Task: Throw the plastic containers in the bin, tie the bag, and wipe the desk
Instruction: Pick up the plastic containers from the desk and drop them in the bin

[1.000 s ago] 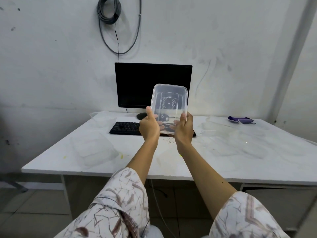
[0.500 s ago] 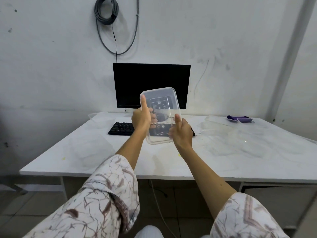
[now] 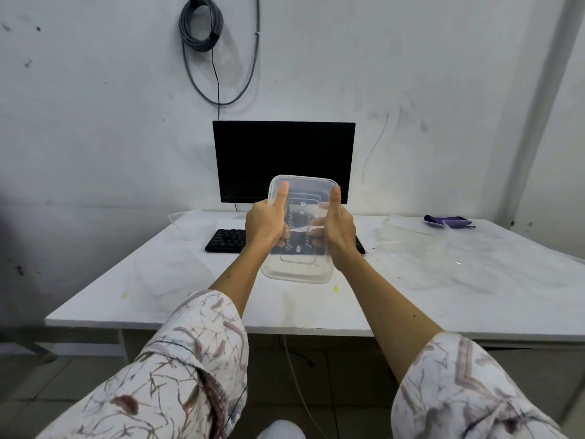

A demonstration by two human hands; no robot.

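Both hands clamp one clear rectangular plastic container (image 3: 300, 229) by its long sides, the left hand (image 3: 264, 224) and right hand (image 3: 337, 231) each with the thumb laid flat up the near face and the fingers curled round behind, holding it upright in the air above the white desk (image 3: 221, 299), in front of the black monitor (image 3: 283, 153) and black keyboard (image 3: 226, 240). The thin walls look likely to buckle or crack if the squeeze tightens, and any residue inside could drop onto the desk. Further clear containers (image 3: 408, 234) remain on the desk, and no bin shows, so carrying this one blind risks a fumble.
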